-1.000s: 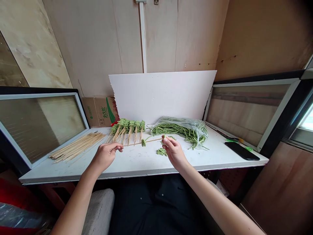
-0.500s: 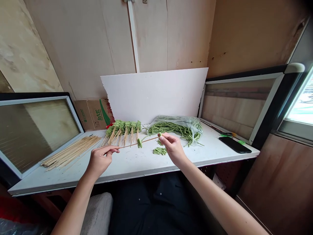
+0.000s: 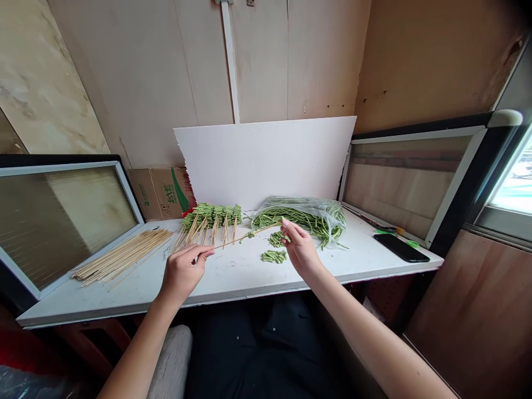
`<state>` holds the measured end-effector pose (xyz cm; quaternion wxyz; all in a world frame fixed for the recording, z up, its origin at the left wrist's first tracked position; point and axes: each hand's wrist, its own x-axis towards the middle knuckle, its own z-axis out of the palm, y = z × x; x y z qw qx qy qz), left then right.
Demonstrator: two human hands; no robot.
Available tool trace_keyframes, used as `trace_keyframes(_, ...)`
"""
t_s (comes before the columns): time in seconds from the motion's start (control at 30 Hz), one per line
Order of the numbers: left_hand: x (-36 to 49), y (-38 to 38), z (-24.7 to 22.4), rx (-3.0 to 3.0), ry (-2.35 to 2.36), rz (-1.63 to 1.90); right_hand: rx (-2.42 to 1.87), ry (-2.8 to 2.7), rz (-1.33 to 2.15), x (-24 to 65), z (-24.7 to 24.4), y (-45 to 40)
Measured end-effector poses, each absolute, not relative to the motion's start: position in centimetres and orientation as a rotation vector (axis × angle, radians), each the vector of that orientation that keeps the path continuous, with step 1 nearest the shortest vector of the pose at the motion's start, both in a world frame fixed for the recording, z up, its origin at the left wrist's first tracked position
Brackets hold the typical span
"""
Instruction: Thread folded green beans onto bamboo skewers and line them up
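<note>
The left hand pinches one end of a bamboo skewer above the table; the right hand grips a green bean piece at its far end. The skewer seems light and springy, best held near its end; the bean piece probably firm, slightly slippery.

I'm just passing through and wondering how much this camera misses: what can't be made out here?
- Skewer, near end: head view, hidden inside the left hand.
- Green piece: head view, mostly covered by the right hand.
- Number of loose skewers: head view, too thin and overlapping to count.
- Small print on the cardboard box: head view, too small.
- Window: head view, cut off by the right edge.
</note>
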<state>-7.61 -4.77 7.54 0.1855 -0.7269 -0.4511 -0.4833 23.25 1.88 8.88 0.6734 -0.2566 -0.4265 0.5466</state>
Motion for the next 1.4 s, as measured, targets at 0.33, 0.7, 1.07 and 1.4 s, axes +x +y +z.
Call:
trace_keyframes(0.33, -5.1, -6.5, 8.6, -2.119, -1.413, -1.492, -0.485, -1.089, 1.090, 25.6, 11.4, 1.6)
trace_keyframes(0.7, -3.9, -6.7, 7.7, -2.110, -1.277, -1.585, -0.480, -1.123, 1.108, 26.8, 12.2, 1.9)
trace_keyframes(1.07, -3.4, -6.7, 7.9, -2.383, -1.075, -1.570, -0.404, -1.085, 1.129, 26.3, 11.7, 1.8)
trace_keyframes(1.4, -1.4, -8.6, 8.6, -2.305, -1.179, -1.690, -0.412, -1.184, 1.196, 23.1, 9.4, 0.5)
